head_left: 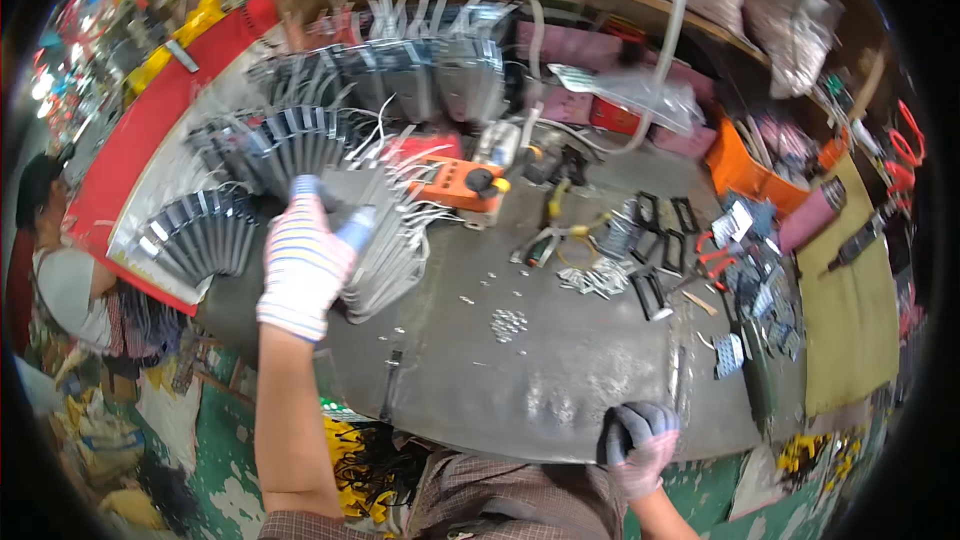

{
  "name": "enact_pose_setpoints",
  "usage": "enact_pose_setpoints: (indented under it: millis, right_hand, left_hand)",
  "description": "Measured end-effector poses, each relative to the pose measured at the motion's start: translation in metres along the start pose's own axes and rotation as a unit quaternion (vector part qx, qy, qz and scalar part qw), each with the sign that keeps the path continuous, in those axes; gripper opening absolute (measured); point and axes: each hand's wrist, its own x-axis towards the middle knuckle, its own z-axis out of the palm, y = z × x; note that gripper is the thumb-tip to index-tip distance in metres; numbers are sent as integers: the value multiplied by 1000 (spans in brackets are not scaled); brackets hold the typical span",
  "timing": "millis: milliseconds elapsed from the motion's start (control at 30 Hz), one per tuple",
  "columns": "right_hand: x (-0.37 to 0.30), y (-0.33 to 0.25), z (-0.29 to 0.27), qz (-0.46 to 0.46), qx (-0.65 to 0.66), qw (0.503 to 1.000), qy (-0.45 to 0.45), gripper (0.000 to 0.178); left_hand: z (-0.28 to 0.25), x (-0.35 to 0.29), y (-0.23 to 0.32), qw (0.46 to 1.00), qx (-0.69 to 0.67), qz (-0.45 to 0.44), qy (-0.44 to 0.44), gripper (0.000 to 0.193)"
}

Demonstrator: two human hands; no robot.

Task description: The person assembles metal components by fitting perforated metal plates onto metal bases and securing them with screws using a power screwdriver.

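An orange block [450, 183] crowds the fanned stack of flat grey strips [385, 260] on the bench [450, 380]; shiny metal bits [508, 325] lie nearby. The striped knit-gloved left hand [308, 265] spreads over the stack, its grip unclear; the right hand [643, 448] curls at the edge, contents hidden.

We see a dark grey bench [450, 380], smooth and metal-like, glossy near its front edge. Toward the back edge sits a smooth, oblong orange plastic block [443, 181]; along the right edge, a matt olive cloth-like sheet [855, 310]. Both hands [643, 442] wear striped knit-cloth gloves [297, 290]. The fanned light-grey strips [388, 270] look smooth.
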Motion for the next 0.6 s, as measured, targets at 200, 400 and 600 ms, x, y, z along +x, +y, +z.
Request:
enact_pose_setpoints:
  millis: [200, 400, 600]
  right_hand:
    - [17, -2, -10, 22, 202, 976, -83, 32]
    - [50, -30, -18, 253, 649, 697, -171, 61]
    - [49, -19, -6, 228, 628, 701, -251, 36]
  left_hand:
    - [-31, -68, 8, 946, -287, 75, 135, 55]
    - [28, -200, 80, 865, -342, 223, -292, 64]
    - [71, -235, 86, 665, -601, -85, -436, 47]
